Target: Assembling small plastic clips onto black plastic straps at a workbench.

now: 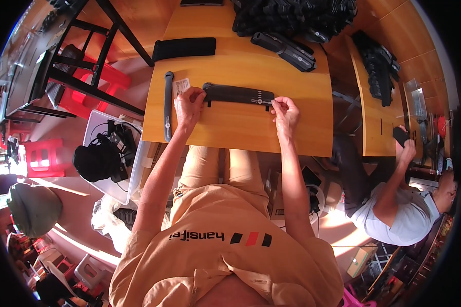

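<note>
A long, flat black piece [238, 94] lies level across the middle of the table, with small pale marks at its right end and two short dark tabs on its near edge. My left hand [189, 106] pinches its left end. At the opposite end, the fingertips of my right hand [287, 113] are closed on the corner. A slimmer black strip [168, 107] with a rounded tip lies beside my left hand, pointing away from me. Partly behind that hand is a white printed label [181, 85]. What kind of article the black pieces are, I cannot tell.
The wooden table [230, 138] holds a black pouch-like piece [184, 48], a stack of black strips [284, 51] and a large dark pile [292, 18]. A plastic bin [130, 176] stands left. On the right, a co-worker [394, 210] handles a black piece at another table [371, 133].
</note>
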Action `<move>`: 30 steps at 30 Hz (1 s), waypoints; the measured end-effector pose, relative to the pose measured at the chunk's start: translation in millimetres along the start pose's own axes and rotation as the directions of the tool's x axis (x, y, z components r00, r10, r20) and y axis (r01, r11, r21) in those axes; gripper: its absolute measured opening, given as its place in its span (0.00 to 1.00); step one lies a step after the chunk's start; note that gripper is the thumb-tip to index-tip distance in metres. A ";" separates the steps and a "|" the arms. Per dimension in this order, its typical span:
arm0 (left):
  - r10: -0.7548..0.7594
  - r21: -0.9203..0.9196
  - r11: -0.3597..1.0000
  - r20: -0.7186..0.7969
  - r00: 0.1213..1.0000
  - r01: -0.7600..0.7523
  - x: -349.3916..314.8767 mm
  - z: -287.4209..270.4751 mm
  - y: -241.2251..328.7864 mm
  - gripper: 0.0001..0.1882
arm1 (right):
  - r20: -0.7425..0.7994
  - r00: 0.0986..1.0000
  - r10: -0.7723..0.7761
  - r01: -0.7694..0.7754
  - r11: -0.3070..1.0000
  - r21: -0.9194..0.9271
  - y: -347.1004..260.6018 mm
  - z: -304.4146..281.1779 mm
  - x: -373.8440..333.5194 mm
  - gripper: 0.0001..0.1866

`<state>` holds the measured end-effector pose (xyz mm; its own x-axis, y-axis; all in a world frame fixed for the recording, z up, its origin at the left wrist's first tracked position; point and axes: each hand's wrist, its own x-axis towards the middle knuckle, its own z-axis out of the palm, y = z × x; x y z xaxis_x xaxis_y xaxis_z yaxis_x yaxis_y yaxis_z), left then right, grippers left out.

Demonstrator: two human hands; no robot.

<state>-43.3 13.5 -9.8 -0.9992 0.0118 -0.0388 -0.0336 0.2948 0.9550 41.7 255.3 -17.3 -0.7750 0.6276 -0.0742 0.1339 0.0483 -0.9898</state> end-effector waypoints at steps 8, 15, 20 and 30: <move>0.000 0.004 1.000 -0.011 1.000 0.000 0.4 0.5 -2.4 0.04 | -0.013 1.000 -0.013 0.013 1.000 -0.002 -0.2 1.3 -0.8 0.04; 0.002 0.008 1.000 -0.004 1.000 -0.002 0.7 0.5 -1.0 0.05 | -0.024 1.000 -0.015 0.015 1.000 -0.006 0.4 1.8 0.2 0.03; 0.015 0.033 0.999 -0.009 1.000 -0.015 0.7 1.1 -1.6 0.05 | -0.028 0.999 -0.017 0.017 1.000 -0.007 2.9 1.9 1.9 0.03; 0.016 0.066 0.998 -0.014 1.000 -0.015 1.2 1.5 -3.1 0.05 | -0.033 0.999 -0.041 0.039 0.998 -0.048 0.9 3.2 0.2 0.03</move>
<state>-44.3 14.0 -13.2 -0.9998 0.0033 -0.0193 -0.0168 0.3569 0.9340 39.7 252.9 -18.5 -0.7588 0.6506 -0.0295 0.1329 0.1104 -0.9850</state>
